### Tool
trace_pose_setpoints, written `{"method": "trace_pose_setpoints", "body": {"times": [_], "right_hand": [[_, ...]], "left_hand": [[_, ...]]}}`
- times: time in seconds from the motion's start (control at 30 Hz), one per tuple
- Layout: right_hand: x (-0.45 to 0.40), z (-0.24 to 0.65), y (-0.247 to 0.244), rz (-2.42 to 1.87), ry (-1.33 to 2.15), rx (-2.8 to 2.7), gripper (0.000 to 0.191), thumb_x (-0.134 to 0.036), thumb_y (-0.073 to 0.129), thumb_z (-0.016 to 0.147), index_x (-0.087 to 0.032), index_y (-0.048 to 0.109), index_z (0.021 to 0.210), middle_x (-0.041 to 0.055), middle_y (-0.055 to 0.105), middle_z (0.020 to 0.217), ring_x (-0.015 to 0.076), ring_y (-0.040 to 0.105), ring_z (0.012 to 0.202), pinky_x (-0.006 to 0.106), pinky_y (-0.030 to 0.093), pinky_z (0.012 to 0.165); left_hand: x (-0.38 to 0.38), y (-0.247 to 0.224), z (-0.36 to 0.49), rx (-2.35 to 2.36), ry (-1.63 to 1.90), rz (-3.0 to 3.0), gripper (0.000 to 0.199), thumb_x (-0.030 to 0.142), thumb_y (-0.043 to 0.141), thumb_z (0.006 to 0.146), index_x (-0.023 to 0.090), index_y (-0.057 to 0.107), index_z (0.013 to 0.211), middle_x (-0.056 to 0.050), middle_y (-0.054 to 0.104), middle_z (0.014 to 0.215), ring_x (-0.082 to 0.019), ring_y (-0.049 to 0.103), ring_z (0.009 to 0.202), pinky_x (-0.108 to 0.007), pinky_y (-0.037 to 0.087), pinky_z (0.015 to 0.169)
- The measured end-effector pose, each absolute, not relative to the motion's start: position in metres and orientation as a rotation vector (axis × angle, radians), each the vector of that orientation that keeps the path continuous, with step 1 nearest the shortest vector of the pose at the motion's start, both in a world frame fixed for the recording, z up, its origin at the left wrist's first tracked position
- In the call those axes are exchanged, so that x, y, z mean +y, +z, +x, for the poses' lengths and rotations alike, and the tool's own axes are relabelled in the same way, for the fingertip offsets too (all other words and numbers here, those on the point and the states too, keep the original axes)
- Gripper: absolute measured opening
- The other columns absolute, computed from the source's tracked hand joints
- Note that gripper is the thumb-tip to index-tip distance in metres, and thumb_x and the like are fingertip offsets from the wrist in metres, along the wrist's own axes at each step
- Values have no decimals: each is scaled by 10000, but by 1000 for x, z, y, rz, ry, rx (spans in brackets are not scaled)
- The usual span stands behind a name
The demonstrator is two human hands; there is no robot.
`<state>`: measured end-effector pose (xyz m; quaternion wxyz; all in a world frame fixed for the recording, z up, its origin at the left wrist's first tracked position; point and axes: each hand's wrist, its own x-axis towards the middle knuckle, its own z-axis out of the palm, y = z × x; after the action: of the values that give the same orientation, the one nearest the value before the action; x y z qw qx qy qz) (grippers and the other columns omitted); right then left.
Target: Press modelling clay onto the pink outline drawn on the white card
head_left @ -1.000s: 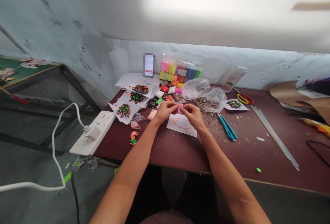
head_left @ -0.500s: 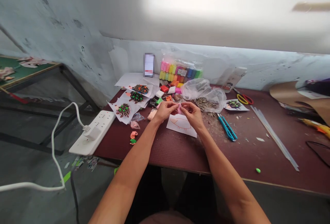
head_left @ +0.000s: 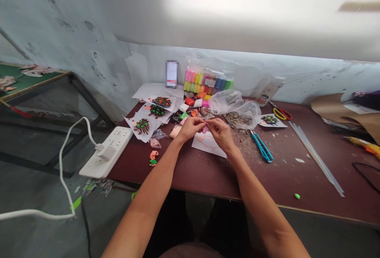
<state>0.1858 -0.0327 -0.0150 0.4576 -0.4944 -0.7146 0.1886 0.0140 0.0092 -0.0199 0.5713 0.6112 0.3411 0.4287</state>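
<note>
A small lump of pink clay point(head_left: 204, 129) is pinched between my two hands above the desk. My left hand point(head_left: 191, 128) holds it from the left with thumb and fingers together. From the right, my right hand point(head_left: 219, 132) grips it, fingertips meeting those of the left. Below them lies a white paper point(head_left: 209, 148) with an orange outline drawn on it, partly covered by my right hand. Behind the hands are blocks of coloured clay, among them a red one point(head_left: 189, 101), and a plastic bag point(head_left: 237, 119) of brown seed-like pieces.
Decorated papers point(head_left: 141, 126) and a white power strip point(head_left: 107, 153) are at left. A phone point(head_left: 171, 74) leans on the wall. To the right lie a blue cutter point(head_left: 261, 147), scissors point(head_left: 282, 114), clear sticks point(head_left: 316, 159) and a glue gun point(head_left: 362, 144).
My fingertips have drawn closer together over the pink clay, and my right hand has turned slightly inward. Less of the clay shows between them now.
</note>
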Motion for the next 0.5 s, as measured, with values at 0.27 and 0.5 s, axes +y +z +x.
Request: {"method": "trace_pose_setpoints", "body": {"times": [0.27,0.5], "right_hand": [[-33,187,-16,-1224,446,-1797,296,-447,599,964,-253,822,992,77,731,923,200,634,774,328,499,746],[-29,189,-20,-1270,541,-1620,401,-579,630,897,-232,820,962,66,718,837,193,583,703,323,459,669]], "left_hand": [[11,-20,10,798,947,1469,402,521,809,707,128,722,703,-40,678,638,-109,553,586,-237,466,595],[8,-22,13,761,948,1310,444,353,904,631,124,703,954,-65,748,815,-143,677,725,-237,493,654]]}}
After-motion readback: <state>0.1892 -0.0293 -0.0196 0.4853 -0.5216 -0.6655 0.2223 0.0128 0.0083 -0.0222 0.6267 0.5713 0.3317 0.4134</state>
